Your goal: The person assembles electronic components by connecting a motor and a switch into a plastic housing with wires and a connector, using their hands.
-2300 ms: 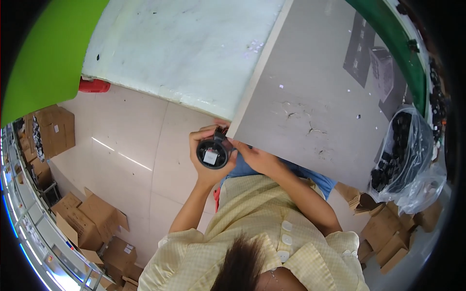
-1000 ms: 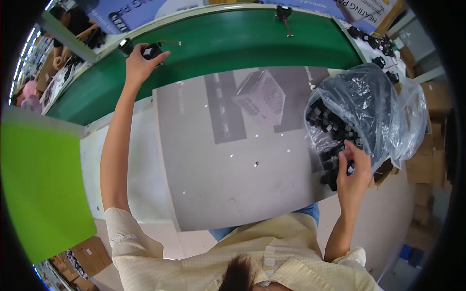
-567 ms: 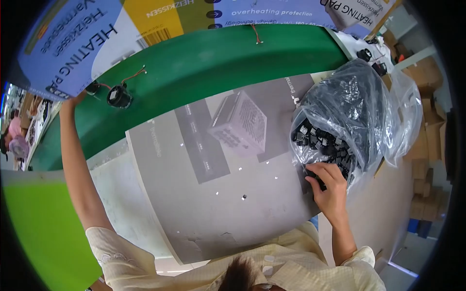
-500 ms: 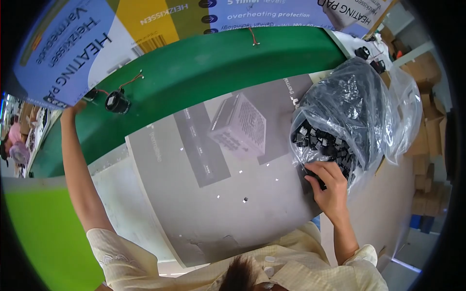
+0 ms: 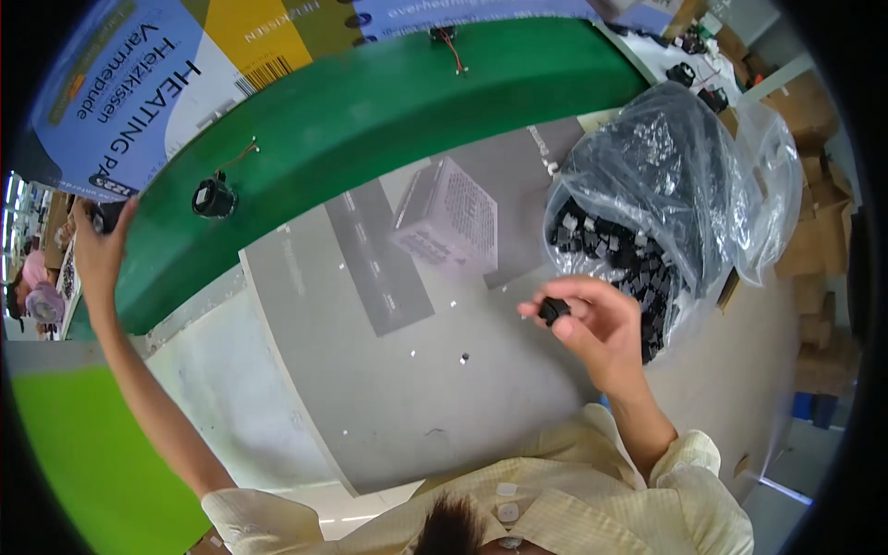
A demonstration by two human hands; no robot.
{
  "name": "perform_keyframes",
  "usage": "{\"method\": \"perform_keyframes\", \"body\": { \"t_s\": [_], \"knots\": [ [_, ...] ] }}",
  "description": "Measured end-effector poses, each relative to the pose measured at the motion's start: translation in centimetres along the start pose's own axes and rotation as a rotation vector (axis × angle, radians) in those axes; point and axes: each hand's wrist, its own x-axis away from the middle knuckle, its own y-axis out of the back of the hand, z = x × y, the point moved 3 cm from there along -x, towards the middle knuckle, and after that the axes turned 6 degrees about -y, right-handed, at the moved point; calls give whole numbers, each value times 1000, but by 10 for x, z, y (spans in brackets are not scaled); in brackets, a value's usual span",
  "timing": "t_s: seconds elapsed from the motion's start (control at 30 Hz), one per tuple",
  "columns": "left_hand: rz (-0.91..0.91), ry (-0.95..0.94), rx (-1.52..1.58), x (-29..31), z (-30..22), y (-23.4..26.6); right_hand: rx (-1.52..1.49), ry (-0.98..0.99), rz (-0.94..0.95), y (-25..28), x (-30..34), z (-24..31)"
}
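Note:
My right hand (image 5: 606, 328) is raised over the grey printed board (image 5: 388, 398), pinching a small black plastic piece (image 5: 553, 311) between thumb and fingers. Just behind it lies a clear plastic bag (image 5: 680, 199) with its mouth toward me, filled with many similar black pieces (image 5: 647, 287). At the far left, my left hand (image 5: 97, 264) is closed around a black round part (image 5: 107, 216) at the edge of the green belt (image 5: 305, 139). A black cylindrical part (image 5: 215, 198) with thin wires stands on the belt, to the right of that hand.
A large blue and yellow printed carton panel (image 5: 139, 102) runs along the belt's far side. Another wired black part (image 5: 444, 35) sits at the belt's far edge. Several small white bits lie on the board. Brown cardboard boxes (image 5: 819, 222) are stacked at the right.
My right hand has come out of the bag's mouth, moving left with a black piece. The left hand has drawn nearer and left, with a round part in it. The belt part has shifted slightly left.

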Motion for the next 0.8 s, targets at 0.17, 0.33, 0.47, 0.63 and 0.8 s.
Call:
{"method": "perform_keyframes", "body": {
  "t_s": [0.17,0.33,0.47,0.63,0.8],
  "knots": [
    [568,-124,109,138,-160,75,-554,-157,223,-20,-18,-11],
    [781,-402,101,233,-238,71,-683,-166,303,-33,-8,-9],
    [939,-450,-112,255,-260,57,-598,-125,302,-27,4,-7],
    [705,-736,10,254,-269,34,-385,-24,188,-17,14,-11],
    [963,-559,310,224,-264,0,-183,-84,134,-21,12,-19]
  ]
}}
